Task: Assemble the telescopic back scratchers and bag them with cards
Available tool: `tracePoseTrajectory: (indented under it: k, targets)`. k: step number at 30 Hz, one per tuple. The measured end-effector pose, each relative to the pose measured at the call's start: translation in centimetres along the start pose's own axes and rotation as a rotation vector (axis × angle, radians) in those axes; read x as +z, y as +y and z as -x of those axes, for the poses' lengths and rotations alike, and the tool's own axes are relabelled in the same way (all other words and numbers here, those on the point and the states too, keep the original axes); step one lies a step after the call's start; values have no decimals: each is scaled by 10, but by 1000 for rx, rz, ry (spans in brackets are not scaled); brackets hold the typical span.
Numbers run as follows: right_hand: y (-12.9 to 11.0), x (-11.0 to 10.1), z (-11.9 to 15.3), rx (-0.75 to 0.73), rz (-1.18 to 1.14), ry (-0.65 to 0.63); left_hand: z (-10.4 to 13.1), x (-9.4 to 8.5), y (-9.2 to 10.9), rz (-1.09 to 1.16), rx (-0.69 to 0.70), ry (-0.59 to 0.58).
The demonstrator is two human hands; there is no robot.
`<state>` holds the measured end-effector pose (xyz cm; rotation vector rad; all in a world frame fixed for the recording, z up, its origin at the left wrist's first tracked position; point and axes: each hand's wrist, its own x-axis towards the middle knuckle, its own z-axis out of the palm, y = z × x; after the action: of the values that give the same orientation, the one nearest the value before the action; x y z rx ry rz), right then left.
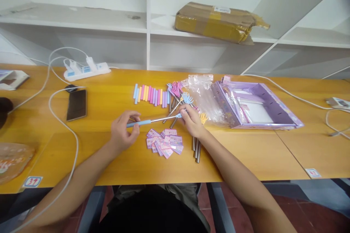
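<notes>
Yellow-brown wooden worktop (115, 171) lay beneath a silver metal rod (163, 118), left hand (123, 131) gripping its tubular blue sleeve (142, 123), right hand (192, 120) pinching its blue end (178, 115), seemingly mid-sleeving, next move calling for a steady straight push.

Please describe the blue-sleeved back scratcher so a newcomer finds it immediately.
On the wooden table, find the overlapping cards. Just beyond them is the back scratcher. Unlike the scratchers lying nearby, it is held: left grip at the blue sleeve, right grip near the other end.
</notes>
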<state>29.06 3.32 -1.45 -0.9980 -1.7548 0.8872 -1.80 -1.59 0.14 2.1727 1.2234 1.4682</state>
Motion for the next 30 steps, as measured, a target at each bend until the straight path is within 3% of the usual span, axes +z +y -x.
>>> tracePoseTrajectory:
  k: [5, 9, 19, 26, 30]
  targets:
    - [-8, 12, 5, 13, -3, -79, 5, 2, 1, 113, 9, 18]
    - [-13, 20, 8, -2, 13, -73, 8, 6, 5, 158, 8, 15]
    - [-20, 24, 14, -18, 90, -117, 12, 12, 10, 206, -51, 23]
    - [-16, 29, 19, 17, 100, -114, 20, 12, 16, 152, -64, -23]
    - [-13, 19, 12, -17, 122, -63, 12, 11, 14, 79, -13, -111]
